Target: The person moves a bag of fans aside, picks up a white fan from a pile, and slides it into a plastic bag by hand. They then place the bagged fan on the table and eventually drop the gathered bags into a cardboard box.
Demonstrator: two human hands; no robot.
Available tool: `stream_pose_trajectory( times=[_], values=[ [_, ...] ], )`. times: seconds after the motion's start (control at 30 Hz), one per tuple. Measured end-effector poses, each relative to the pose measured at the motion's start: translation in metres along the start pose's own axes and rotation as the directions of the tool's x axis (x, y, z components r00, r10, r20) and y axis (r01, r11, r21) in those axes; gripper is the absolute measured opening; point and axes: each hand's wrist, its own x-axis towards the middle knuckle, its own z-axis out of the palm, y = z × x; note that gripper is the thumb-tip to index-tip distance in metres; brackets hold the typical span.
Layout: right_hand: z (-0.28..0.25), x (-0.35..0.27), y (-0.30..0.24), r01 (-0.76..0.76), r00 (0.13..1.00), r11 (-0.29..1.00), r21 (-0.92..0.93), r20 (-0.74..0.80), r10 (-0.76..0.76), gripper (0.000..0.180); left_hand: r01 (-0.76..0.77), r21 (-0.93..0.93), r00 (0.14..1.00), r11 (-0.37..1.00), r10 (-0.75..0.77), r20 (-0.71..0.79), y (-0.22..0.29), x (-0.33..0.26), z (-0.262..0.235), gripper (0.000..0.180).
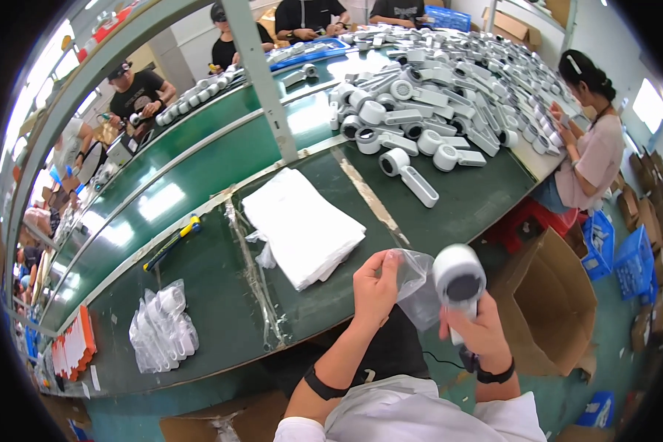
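My left hand (374, 289) pinches the edge of a clear plastic bag (418, 298), which hangs loosely in front of me. Just right of the bag, my right hand (479, 325) is wrapped round the handle of a white handheld device (458, 271) with a round head and a dark round face. The device is raised and outside the bag as far as I can see. On the green table (221, 324) beyond my left hand lies a stack of thin white bags (302, 228). Several similar devices in clear bags (163, 328) lie together farther left.
A large pile of loose white devices (427, 99) covers the far right of the table. A yellow and blue tool (172, 241) and orange-and-white boxes (74, 345) are at the left. An open cardboard box (549, 306) stands at my right. Several people work around the tables, one (586, 140) at far right.
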Motion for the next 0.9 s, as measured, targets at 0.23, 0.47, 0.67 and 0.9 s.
stream_pose_trajectory(
  times=[0.23, 0.47, 0.67, 0.9],
  values=[
    [-0.035, -0.026, -0.007, -0.308, 0.923, 0.93, -0.202, 0.172, 0.344, 0.078, 0.258, -0.203, 0.9, 0.945, -0.158, 0.407, -0.001, -0.007, 0.037, 0.028],
    [-0.056, -0.032, 0.008, -0.338, 0.938, 0.935, -0.108, 0.047, 0.345, 0.076, 0.288, -0.095, 0.782, 0.953, -0.177, 0.598, -0.004, -0.017, 0.042, 0.03],
    [-0.052, -0.033, 0.013, -0.335, 0.939, 0.924, -0.185, 0.01, 0.343, 0.071, 0.021, -0.078, 0.869, 0.997, 0.02, 0.494, -0.004, -0.023, 0.046, 0.029],
    [-0.034, -0.015, 0.025, -0.123, 0.992, 0.983, 0.136, 0.029, 0.12, 0.052, 0.223, -0.209, 0.963, 0.952, -0.182, 0.198, -0.007, -0.001, 0.012, 0.027]
  ],
)
